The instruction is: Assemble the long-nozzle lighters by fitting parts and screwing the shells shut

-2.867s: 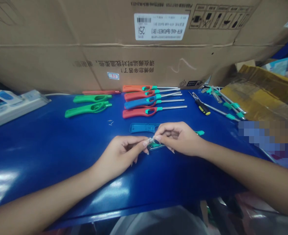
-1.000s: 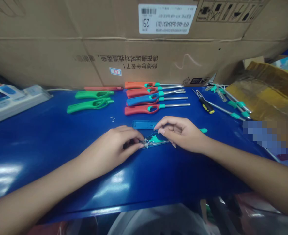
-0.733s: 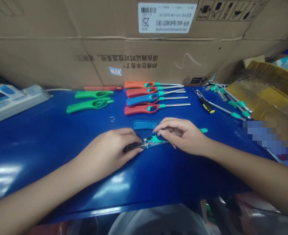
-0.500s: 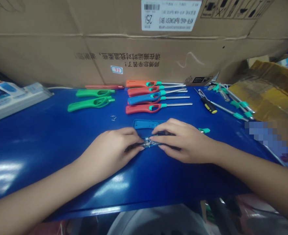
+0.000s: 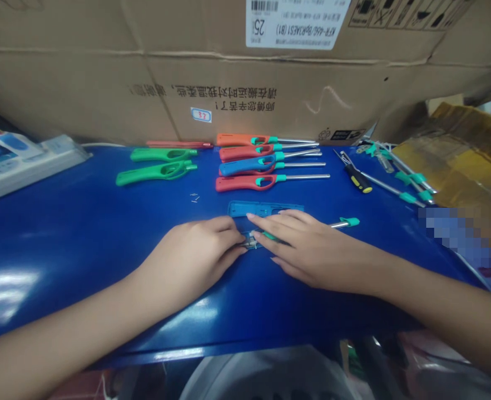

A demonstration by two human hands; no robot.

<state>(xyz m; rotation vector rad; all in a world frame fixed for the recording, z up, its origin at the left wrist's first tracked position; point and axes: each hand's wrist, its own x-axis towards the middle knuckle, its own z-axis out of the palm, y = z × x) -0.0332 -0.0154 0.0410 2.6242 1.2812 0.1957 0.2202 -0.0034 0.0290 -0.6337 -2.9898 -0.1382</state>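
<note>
My left hand point(image 5: 206, 244) is closed in a pinch around the left end of an opened blue lighter body point(image 5: 252, 242), whose small inner parts and wires show between my hands. My right hand point(image 5: 307, 244) bends over the right side of that body, thumb below and fingers above. A green piece point(image 5: 269, 235), perhaps the trigger, peeks out under its fingers; most of the grip is hidden. Just behind lies a blue half shell point(image 5: 245, 209), hollow side up. Right of it, partly behind my right hand, rests a metal tube with a green end point(image 5: 349, 221).
Assembled lighters point(image 5: 245, 183) lie in a row at the back, with green handles point(image 5: 153, 173) left of them. Tiny pins point(image 5: 194, 198) are nearby. A screwdriver point(image 5: 357, 179), several metal tubes point(image 5: 412, 179) and a taped box point(image 5: 466, 166) occupy the right; a power strip point(image 5: 32, 166) the left.
My right hand's fingers have shifted and spread over the lighter body, and a green piece now shows beneath them. More of the blue half shell and metal tube is visible. My left hand keeps its pinch.
</note>
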